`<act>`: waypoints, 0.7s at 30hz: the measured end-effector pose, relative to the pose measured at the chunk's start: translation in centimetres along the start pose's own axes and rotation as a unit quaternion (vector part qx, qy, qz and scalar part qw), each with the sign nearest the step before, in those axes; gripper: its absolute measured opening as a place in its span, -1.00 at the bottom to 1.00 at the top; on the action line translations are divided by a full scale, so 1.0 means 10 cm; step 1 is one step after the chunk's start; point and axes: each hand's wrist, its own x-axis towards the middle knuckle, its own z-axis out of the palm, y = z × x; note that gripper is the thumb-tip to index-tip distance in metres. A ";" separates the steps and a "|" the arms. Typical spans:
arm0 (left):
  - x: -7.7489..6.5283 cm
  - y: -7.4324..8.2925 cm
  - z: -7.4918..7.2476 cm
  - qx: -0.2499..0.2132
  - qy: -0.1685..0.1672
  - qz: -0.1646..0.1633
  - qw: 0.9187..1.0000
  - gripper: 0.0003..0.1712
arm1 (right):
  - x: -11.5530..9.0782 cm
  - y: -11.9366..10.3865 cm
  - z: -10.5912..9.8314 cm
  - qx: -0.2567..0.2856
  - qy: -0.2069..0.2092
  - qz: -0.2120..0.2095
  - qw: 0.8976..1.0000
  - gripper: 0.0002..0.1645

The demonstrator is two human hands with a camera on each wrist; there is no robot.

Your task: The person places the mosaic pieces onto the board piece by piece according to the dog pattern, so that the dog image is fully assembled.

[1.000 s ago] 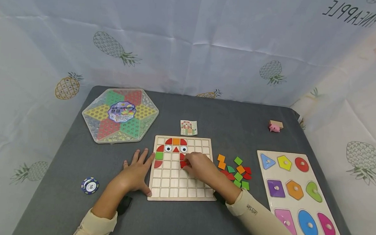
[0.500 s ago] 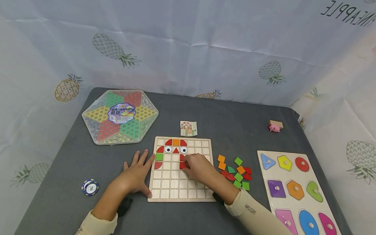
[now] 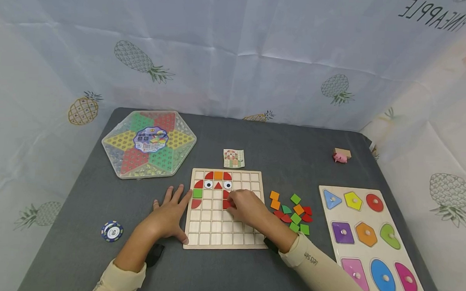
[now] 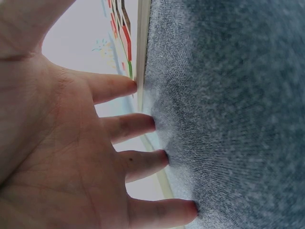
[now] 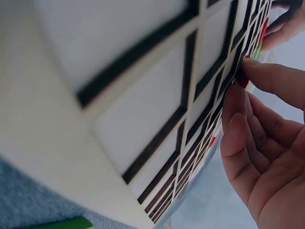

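A square wooden grid board [image 3: 210,238] lies in the middle of the table. My right hand [image 3: 248,208] pinches a small red tile [image 5: 243,79] between thumb and finger, down at a grid cell right of the board's middle column. My left hand [image 3: 164,218] rests with fingers spread at the board's left edge; its thumb touches the lower left corner and its other fingertips press on the grey cloth. Red shapes, an orange square [image 3: 218,175], a green square [image 3: 197,193] and two eye tiles [image 3: 208,184] sit in the upper cells. The fingers partly hide the held tile.
Loose tiles [image 3: 295,218] in green, orange and red lie right of the board. A picture card [image 3: 234,159] is behind it. Around stand a Chinese checkers box [image 3: 167,158], poker chips [image 3: 112,231], a knobbed shape puzzle [image 3: 349,250] and a pink pig figure [image 3: 340,158].
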 end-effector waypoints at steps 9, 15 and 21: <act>0.01 -0.01 0.01 0.003 0.003 -0.002 1.000 0.50 | -0.04 0.03 -0.01 -0.009 0.006 -0.012 1.000 -0.88; 0.02 -0.01 0.01 0.011 0.003 -0.003 1.000 0.51 | -0.04 0.06 -0.03 -0.020 -0.014 -0.033 0.999 -0.91; 0.01 0.00 0.01 0.006 0.000 -0.002 1.000 0.50 | -0.03 0.06 -0.10 -0.034 -0.081 -0.055 0.995 -0.86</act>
